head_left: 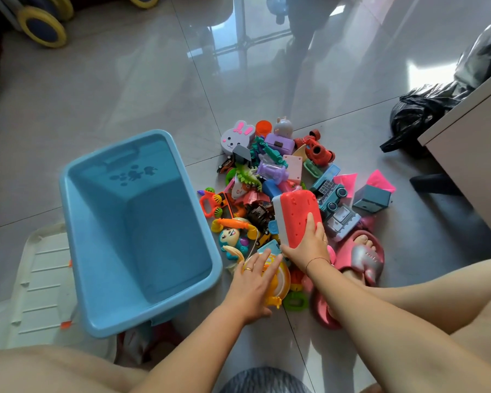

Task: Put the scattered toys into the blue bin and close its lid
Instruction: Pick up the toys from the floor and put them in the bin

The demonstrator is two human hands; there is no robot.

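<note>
The blue bin [77, 222] stands open and empty on the floor at left. Its white lid [43, 282] lies flat beside it, further left. A pile of toys [270, 177] is heaped to the right of the bin. My right hand [309, 245] grips the lower end of a red watermelon-slice toy [296, 214] and tilts it up above the pile. My left hand [254, 282] rests with fingers spread on a yellow round toy [279, 282] at the near edge of the pile.
A blue toy train [330, 194], red toy car [315, 147], purple rabbit box [237, 136] and small blue box [372, 198] lie in the heap. My foot in a pink slipper [363, 256] is beside the toys. A black bag [425, 109] and white furniture [471, 154] stand at right.
</note>
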